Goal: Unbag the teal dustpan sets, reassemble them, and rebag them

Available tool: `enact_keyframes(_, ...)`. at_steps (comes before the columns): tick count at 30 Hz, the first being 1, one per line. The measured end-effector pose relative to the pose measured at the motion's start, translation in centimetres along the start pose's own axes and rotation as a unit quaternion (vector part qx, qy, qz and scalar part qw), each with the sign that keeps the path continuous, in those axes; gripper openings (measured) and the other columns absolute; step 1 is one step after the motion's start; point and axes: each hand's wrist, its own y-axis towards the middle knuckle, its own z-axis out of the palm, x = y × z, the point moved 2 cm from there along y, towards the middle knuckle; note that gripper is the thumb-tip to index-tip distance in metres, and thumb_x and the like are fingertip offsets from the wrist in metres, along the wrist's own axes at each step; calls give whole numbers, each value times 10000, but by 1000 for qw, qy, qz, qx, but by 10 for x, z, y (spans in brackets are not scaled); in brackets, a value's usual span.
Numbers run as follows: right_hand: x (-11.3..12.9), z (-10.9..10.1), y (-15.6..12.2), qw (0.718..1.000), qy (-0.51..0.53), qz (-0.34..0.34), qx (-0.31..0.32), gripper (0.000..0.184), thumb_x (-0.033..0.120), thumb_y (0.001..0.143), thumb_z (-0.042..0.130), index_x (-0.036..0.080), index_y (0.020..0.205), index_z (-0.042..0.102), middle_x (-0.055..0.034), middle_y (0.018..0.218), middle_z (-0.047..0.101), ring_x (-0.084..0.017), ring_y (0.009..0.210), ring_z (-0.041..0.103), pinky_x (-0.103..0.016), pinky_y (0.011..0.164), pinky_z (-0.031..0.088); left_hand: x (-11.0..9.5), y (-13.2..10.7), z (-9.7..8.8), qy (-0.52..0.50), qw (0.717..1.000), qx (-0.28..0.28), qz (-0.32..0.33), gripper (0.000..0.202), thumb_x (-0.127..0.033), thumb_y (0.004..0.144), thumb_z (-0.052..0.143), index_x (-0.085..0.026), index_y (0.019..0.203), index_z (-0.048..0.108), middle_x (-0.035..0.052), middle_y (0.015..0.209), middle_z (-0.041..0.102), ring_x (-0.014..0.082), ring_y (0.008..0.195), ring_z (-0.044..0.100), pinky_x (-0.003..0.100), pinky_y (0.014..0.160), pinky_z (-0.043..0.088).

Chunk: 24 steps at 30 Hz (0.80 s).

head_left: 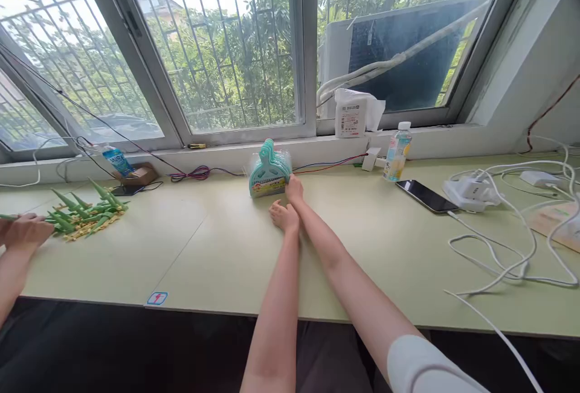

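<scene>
A stack of teal mini dustpans (270, 169) in clear plastic wrap stands upright at the back of the table, near the window sill. A yellow and green label runs along its lower front. My right hand (294, 189) grips the stack at its lower right edge; some of its fingers are hidden behind the stack. Just in front, my left hand (284, 217) rests low over the table with loosely bent fingers, apart from the dustpans and holding nothing. My forearms lie close together near the wrists.
At the left, another person's hands (28, 230) are beside a pile of green pointed pieces (86, 209). To the right are a drink bottle (397, 153), a phone (426, 196), a charger (471, 191) and looping white cables (502, 269). A tissue pack (352, 116) sits on the sill.
</scene>
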Motion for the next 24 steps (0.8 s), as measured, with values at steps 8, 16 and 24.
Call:
enact_keyframes(8,-1,-3,-11,1000,0,5,8,281,111,937,393,167,1186,509,-168,1217,575,-235,1139,560,-332,857,468,-2,4,1,0,999,42,18,328,-168,840,486,-199,1160,549,164,1344,525,283,1296,473,404,1053,359)
enact_keyframes(16,8,-36,-3,999,-16,40,27,372,224,928,504,165,1285,416,-202,1264,536,-244,981,662,-346,801,483,-1,10,9,14,997,63,41,280,-214,853,488,-207,1123,561,165,1330,541,296,1278,493,437,1043,364)
enact_keyframes(24,-58,-101,-82,991,-15,-130,31,255,220,947,447,251,1196,499,-26,1057,663,-173,867,651,-266,708,428,-5,24,18,-17,998,40,42,266,-199,847,490,-206,1106,548,170,1311,542,308,1271,488,455,1036,366)
